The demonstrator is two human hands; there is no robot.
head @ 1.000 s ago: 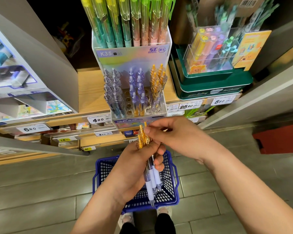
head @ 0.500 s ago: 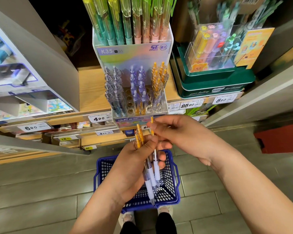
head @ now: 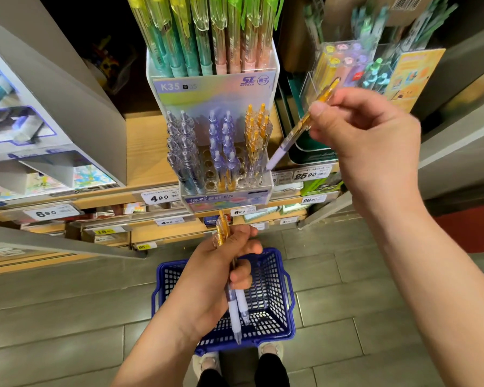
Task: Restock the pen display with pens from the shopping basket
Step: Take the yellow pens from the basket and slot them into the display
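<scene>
Fingers [head: 323, 111] of right hand [head: 369, 135], upper right of frame, pinching one orange-topped pen [head: 302, 124] near its clip end, pen tilted, pale tip aimed down and left, just beside right edge of pen display [head: 215, 88] at upper centre. Left hand [head: 215, 277], lower centre, curled tight around small bundle of spare pens [head: 236, 305], orange caps poking out above fist, pale tips hanging below. Blue shopping basket [head: 274, 277] on grey tiled floor beneath left hand, directly under display; whether more pens lie inside, impossible to tell. Display front tier holding clear, purple and orange pens in rows, several round holes unfilled toward front and middle. Price tags along wooden shelf [head: 148, 152] edge behind. Likely handling: pens light, rigid, smooth plastic, somewhat slippery, so firm pinch on upper barrel just below clip probably best, leaving tip free to steer into a hole. Probable risk: knocking neighbouring pens askew in crowded orange column. Restocking judged partly done, with held pen not yet seated and bundle waiting.
</scene>
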